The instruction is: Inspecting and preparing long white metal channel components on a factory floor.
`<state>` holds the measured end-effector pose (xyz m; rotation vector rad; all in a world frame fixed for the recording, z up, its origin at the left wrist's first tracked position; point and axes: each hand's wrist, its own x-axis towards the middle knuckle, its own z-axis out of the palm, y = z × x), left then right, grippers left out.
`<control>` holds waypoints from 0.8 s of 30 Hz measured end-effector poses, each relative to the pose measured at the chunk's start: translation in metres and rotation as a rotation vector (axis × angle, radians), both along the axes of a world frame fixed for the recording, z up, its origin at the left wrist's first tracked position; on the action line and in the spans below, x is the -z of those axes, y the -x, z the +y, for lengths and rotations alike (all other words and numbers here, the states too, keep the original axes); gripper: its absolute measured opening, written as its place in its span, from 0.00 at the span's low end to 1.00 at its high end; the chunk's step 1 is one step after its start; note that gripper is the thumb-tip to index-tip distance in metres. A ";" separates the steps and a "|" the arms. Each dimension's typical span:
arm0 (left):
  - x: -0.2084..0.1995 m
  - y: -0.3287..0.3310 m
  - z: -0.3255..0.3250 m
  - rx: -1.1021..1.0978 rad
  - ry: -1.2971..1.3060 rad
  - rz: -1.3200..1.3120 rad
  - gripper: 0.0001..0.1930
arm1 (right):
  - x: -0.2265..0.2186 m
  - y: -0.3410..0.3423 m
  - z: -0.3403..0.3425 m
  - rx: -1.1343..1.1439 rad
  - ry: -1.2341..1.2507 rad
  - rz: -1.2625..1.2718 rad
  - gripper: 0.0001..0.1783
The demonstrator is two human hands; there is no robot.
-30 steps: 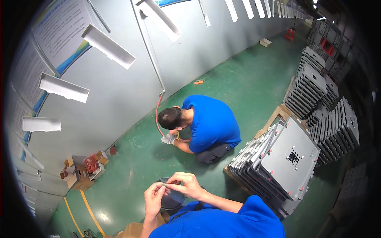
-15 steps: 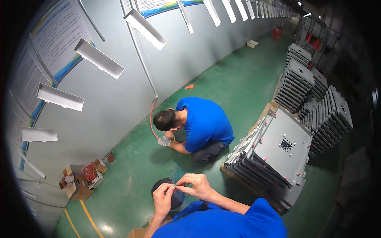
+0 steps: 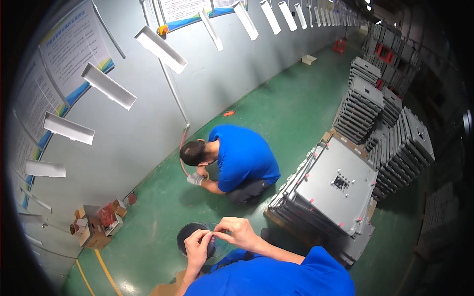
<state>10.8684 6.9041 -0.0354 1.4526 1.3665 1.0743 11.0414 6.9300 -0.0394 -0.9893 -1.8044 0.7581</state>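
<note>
My left hand [image 3: 197, 246] and my right hand [image 3: 238, 232] meet in front of my body, with thumbs and forefingers pinched together fingertip to fingertip. Whatever lies between the fingertips is too small to make out. Below them on the green floor stands a dark round bucket [image 3: 185, 236], partly covered by my left hand. Beside it, behind my fingers, is some clear, thin plastic [image 3: 219, 252].
A co-worker in a blue shirt [image 3: 244, 159] crouches ahead, a gloved hand near a red hose [image 3: 182, 159] by the wall. Grey metal panels [image 3: 335, 185] are stacked at the right. An open cardboard box [image 3: 95, 234] stands at the left; white trays [image 3: 108, 86] line the wall.
The view has shifted slightly, so the surroundings sit a little further left. My hands stay pinched together over the bucket. The co-worker still crouches by the hose.
</note>
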 end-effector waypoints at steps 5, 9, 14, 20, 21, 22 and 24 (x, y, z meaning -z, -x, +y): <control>-0.012 -0.077 0.015 0.080 -0.041 0.154 0.05 | 0.005 -0.076 0.007 0.016 0.086 -0.027 0.07; -0.011 -0.119 0.026 0.131 -0.060 0.225 0.05 | 0.013 -0.118 0.008 0.043 0.179 0.052 0.06; -0.002 -0.151 0.040 0.187 -0.037 0.191 0.06 | 0.022 -0.151 0.017 0.076 0.175 0.058 0.06; 0.007 -0.154 0.046 0.219 -0.007 0.130 0.07 | 0.023 -0.159 0.029 0.006 0.355 0.147 0.05; 0.009 -0.154 0.046 0.212 -0.004 0.132 0.08 | 0.024 -0.159 0.031 -0.014 0.384 0.153 0.05; 0.010 -0.153 0.045 0.207 -0.001 0.133 0.08 | 0.026 -0.158 0.033 -0.031 0.413 0.160 0.05; 0.009 -0.151 0.046 0.185 0.031 0.124 0.09 | 0.034 -0.156 0.039 -0.066 0.450 0.173 0.05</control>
